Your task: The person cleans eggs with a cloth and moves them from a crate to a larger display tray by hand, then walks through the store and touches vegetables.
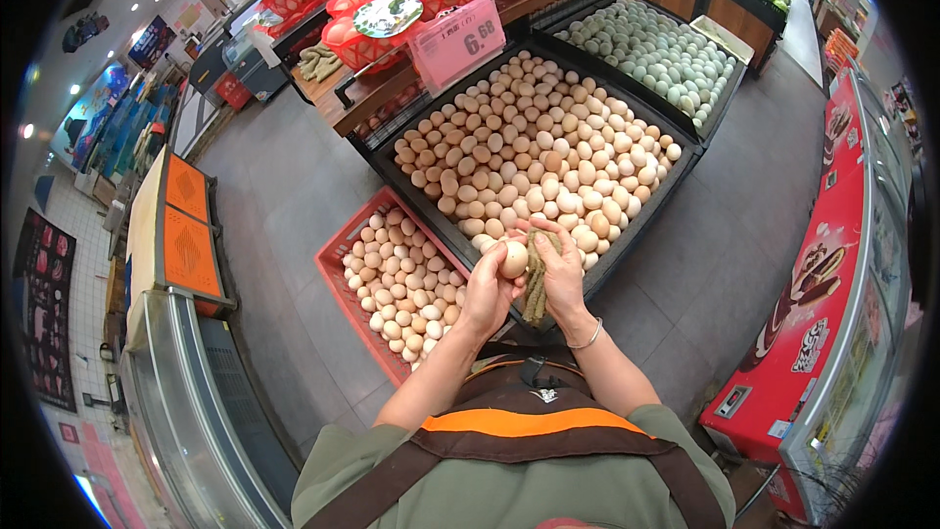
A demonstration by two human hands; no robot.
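Note:
My left hand grips a pale brown egg just above the near rim of a big black bin filled with brown eggs. My right hand holds a greenish-brown cloth that hangs down beside the egg and touches it. Both hands meet in front of my chest, over the bin's front corner. A silver bangle sits on my right wrist.
A red crate of brown eggs stands on the floor at my left. A second black bin of pale green eggs lies behind. Red baskets and a pink price sign are at the back. Glass-topped freezers flank the grey floor.

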